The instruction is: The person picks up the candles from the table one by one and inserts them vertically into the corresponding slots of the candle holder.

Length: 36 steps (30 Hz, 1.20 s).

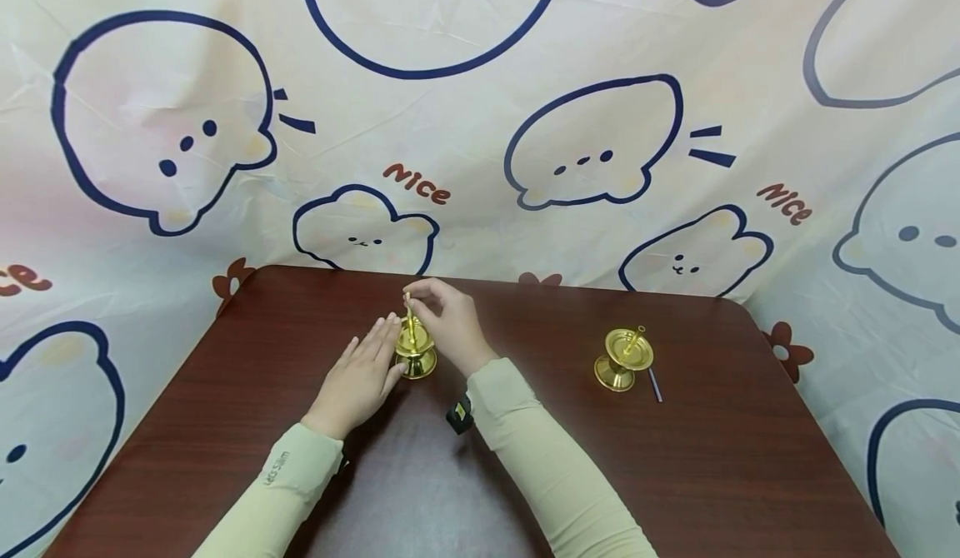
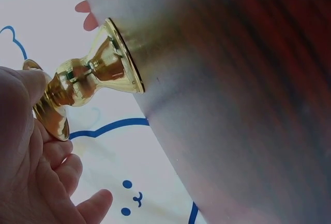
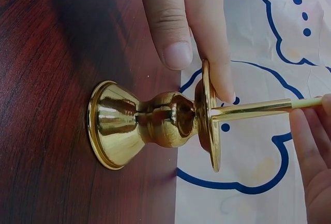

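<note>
A shiny gold candle holder (image 1: 416,361) stands upright near the table's far edge, with a round dish and a slim upright tube (image 3: 253,109). Against the dish rim rests my left hand (image 1: 357,379), its fingers mostly straight and the thumb apart, low beside the stem. At the top of the tube, my right hand (image 1: 453,325) pinches a thin pale yellow stick (image 3: 306,102) between thumb and fingertips. The stick's lower end meets the tube mouth; its upper part is hidden by the fingers. In the left wrist view, the holder's base (image 2: 116,61) shows beyond the thumb.
A second gold candle holder (image 1: 628,350) stands to the right on the dark brown table (image 1: 540,425). Beside it lies a thin greyish stick (image 1: 656,386). Behind the table hangs a pale cloth (image 1: 465,133) printed with cartoon outlines.
</note>
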Each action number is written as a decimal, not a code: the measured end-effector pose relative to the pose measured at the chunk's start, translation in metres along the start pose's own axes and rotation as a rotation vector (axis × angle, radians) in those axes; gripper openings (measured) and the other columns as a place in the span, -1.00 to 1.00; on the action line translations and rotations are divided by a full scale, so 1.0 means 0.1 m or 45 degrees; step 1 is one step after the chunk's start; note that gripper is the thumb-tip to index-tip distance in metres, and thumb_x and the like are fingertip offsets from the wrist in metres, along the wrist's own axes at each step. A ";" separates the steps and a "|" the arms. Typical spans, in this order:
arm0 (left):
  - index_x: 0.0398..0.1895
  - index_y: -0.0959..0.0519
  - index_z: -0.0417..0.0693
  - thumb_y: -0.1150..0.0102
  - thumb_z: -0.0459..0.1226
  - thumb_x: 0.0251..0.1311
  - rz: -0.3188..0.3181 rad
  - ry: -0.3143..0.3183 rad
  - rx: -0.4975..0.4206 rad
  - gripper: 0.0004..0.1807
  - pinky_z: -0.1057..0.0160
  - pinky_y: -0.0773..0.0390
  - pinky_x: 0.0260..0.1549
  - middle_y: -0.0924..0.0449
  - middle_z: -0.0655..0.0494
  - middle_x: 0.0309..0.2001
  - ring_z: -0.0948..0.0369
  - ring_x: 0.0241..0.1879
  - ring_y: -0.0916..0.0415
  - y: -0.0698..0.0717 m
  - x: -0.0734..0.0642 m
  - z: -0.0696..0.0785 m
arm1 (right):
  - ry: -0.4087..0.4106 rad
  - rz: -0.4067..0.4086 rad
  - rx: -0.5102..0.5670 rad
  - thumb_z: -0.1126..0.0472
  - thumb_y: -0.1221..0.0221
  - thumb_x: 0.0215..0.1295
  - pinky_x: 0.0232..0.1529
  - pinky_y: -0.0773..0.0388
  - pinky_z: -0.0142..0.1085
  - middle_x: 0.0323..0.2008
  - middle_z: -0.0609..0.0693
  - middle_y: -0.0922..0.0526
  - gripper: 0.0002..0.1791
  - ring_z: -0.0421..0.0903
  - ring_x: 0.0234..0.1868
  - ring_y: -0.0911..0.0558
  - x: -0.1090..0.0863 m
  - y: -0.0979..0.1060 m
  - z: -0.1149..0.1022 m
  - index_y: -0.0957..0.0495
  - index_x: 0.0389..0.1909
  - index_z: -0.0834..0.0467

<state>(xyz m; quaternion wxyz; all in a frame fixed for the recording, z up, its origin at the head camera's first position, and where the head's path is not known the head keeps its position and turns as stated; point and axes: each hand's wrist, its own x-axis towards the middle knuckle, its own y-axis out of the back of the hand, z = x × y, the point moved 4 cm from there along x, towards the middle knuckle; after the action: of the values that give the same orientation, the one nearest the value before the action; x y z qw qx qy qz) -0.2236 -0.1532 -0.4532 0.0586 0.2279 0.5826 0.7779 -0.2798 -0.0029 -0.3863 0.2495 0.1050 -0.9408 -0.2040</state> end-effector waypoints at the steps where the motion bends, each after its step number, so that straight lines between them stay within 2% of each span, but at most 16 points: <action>1: 0.56 -0.12 -0.30 -0.09 -0.14 0.48 0.000 0.001 -0.001 -0.27 -0.27 -0.23 0.37 -0.14 -0.19 0.54 -0.08 0.53 -0.09 0.00 0.00 0.00 | -0.001 0.001 0.000 0.29 -0.23 0.44 0.05 -0.59 -0.43 -0.09 -0.01 -0.75 -0.79 -0.22 -0.05 -0.69 0.00 0.00 0.00 -0.66 0.02 0.21; 14: 0.56 -0.12 -0.29 -0.10 -0.15 0.48 0.009 0.002 -0.006 -0.27 -0.26 -0.22 0.37 -0.13 -0.18 0.55 -0.07 0.53 -0.08 -0.02 0.01 0.00 | 0.012 0.034 -0.041 0.23 -0.25 0.43 0.07 -0.60 -0.39 -0.07 -0.06 -0.73 -0.81 -0.23 -0.02 -0.66 -0.02 0.05 0.03 -0.67 0.00 0.14; 21: 0.56 -0.13 -0.29 -0.09 -0.15 0.48 0.011 0.006 -0.014 -0.28 -0.26 -0.20 0.39 -0.14 -0.18 0.55 -0.07 0.54 -0.08 -0.02 0.00 0.00 | 0.057 0.053 -0.046 0.25 -0.23 0.45 0.05 -0.61 -0.34 -0.05 0.00 -0.72 -0.82 -0.16 0.00 -0.67 -0.07 0.11 0.06 -0.67 -0.01 0.18; 36: 0.55 -0.16 -0.28 -0.12 -0.14 0.47 0.008 0.011 -0.028 -0.28 -0.30 -0.22 0.35 -0.16 -0.17 0.54 -0.08 0.53 -0.09 -0.01 0.02 0.00 | 0.101 0.110 -0.087 0.26 -0.21 0.44 0.05 -0.63 -0.11 -0.08 -0.04 -0.73 -0.84 -0.15 0.02 -0.65 -0.28 0.37 0.08 -0.70 -0.05 0.16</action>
<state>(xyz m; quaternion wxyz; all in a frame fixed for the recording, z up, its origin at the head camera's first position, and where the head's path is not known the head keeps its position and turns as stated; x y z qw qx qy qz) -0.2256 -0.1524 -0.4538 0.0563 0.2255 0.5736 0.7855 -0.2636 0.0411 -0.3890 0.2984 0.0639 -0.9264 -0.2207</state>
